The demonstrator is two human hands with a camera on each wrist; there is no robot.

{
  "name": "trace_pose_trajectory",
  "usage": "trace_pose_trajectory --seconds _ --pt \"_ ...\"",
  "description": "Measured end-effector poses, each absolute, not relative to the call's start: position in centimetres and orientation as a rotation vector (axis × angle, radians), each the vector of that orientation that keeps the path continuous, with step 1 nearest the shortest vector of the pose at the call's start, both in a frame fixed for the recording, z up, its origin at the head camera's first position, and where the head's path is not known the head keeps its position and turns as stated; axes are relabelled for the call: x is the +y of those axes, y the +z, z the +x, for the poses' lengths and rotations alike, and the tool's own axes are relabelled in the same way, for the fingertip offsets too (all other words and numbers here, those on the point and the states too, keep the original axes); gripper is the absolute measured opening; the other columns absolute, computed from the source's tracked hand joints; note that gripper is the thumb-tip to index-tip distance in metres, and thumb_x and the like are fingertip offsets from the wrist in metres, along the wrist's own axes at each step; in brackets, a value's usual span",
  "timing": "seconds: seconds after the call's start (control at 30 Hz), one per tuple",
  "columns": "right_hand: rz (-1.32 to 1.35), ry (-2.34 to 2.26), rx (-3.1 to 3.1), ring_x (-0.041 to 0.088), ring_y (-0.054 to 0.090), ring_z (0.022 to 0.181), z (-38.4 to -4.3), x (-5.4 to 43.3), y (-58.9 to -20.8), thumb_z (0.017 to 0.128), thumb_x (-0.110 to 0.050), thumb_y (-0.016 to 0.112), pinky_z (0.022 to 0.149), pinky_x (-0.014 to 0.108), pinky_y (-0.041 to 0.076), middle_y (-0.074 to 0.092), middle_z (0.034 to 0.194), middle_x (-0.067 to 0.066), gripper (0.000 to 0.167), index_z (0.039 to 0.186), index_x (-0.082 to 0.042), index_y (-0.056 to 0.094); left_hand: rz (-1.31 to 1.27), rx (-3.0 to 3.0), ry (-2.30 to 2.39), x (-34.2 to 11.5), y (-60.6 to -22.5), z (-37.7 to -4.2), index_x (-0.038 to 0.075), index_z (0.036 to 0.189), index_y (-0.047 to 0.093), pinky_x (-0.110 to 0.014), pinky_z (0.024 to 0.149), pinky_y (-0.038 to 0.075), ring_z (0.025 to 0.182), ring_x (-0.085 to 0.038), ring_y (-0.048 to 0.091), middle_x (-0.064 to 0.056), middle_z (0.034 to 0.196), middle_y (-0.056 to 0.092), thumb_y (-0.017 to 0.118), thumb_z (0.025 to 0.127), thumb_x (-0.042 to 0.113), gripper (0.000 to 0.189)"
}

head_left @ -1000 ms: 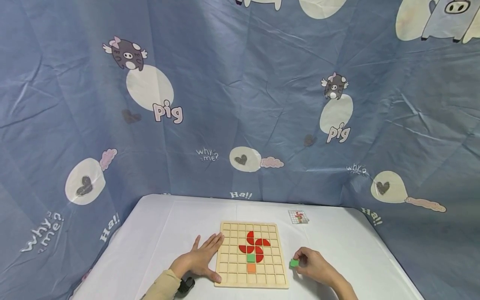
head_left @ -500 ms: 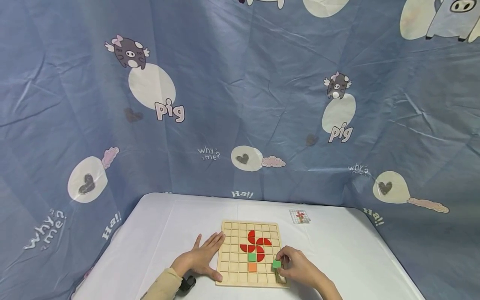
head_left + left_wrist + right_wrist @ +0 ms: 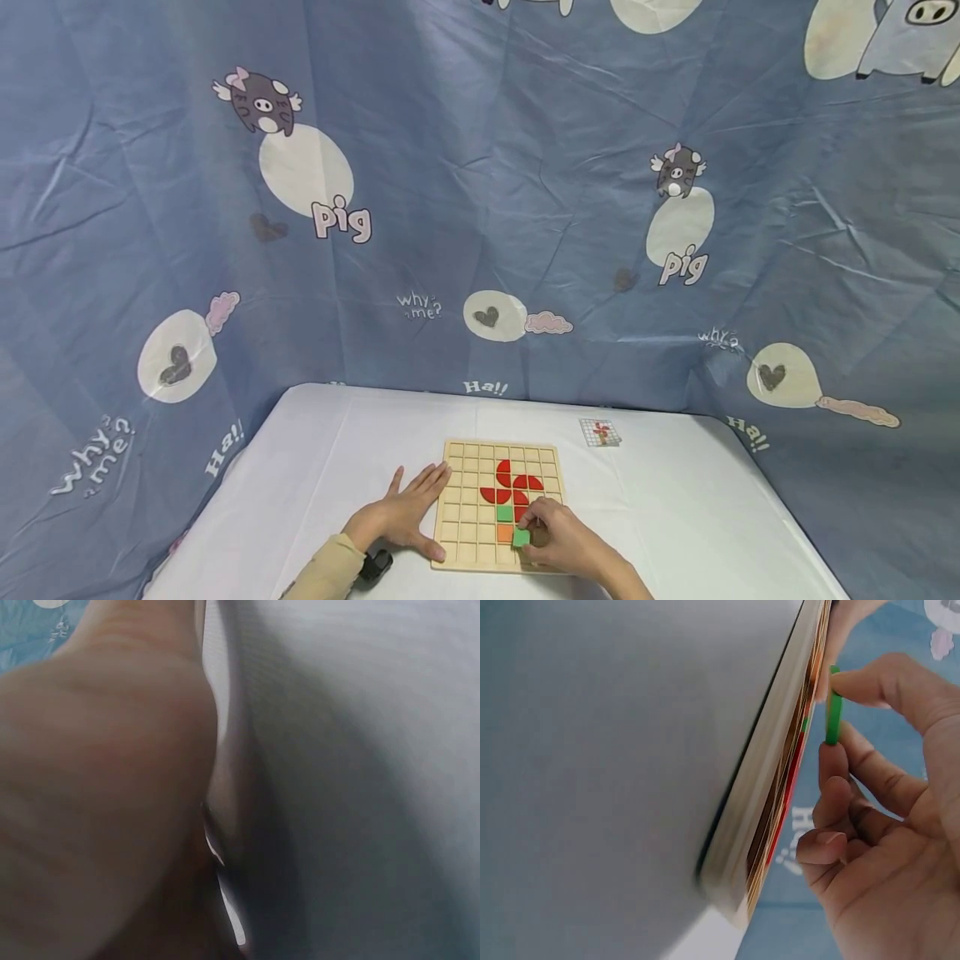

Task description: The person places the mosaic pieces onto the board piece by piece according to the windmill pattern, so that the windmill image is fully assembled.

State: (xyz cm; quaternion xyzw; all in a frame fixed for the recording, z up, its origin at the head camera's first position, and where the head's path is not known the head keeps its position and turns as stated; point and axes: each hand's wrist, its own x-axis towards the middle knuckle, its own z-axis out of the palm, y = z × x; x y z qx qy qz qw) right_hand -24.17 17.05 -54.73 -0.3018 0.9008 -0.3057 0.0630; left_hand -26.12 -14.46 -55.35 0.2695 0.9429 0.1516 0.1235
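A wooden grid board [image 3: 459, 517] lies on the white table. On it several red quarter-round tiles [image 3: 503, 479] form a pinwheel, with a green square tile [image 3: 504, 513] and an orange square tile [image 3: 505, 533] below. My right hand [image 3: 561, 537] pinches another green tile [image 3: 834, 712] between thumb and fingers. In the head view, that tile appears just right of the orange one; the right wrist view has it held slightly above the board. Fingers spread, my left hand [image 3: 405, 514] rests against the board's left edge. Mostly blurred skin fills the left wrist view.
A small card [image 3: 599, 432] printed with a grid and a red pinwheel pattern lies beyond the board at the back right. Blue patterned cloth [image 3: 420, 208] hangs behind the white table [image 3: 375, 425]. The left wrist wears a dark device [image 3: 377, 567].
From right of the board, my right hand has carried the green tile leftward over it, to beside the orange tile. My left hand has kept its place at the board's edge.
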Motion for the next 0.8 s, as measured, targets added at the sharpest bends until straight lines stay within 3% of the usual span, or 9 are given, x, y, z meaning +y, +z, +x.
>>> trace_pose_trajectory --seconds 0.8 --pt "-1.000 -0.898 2.631 -0.003 0.051 0.077 -23.7 15.0 -54.7 0.079 -0.025 0.079 0.068 0.013 0.047 0.059 0.088 -0.017 0.021 0.094 -0.022 0.065 0.828 2.749 0.455 -14.6 -55.2 -26.0 0.005 0.155 0.009 -0.071 0.113 -0.001 0.150 -0.035 0.009 -0.013 0.163 0.007 0.073 0.063 0.070 0.129"
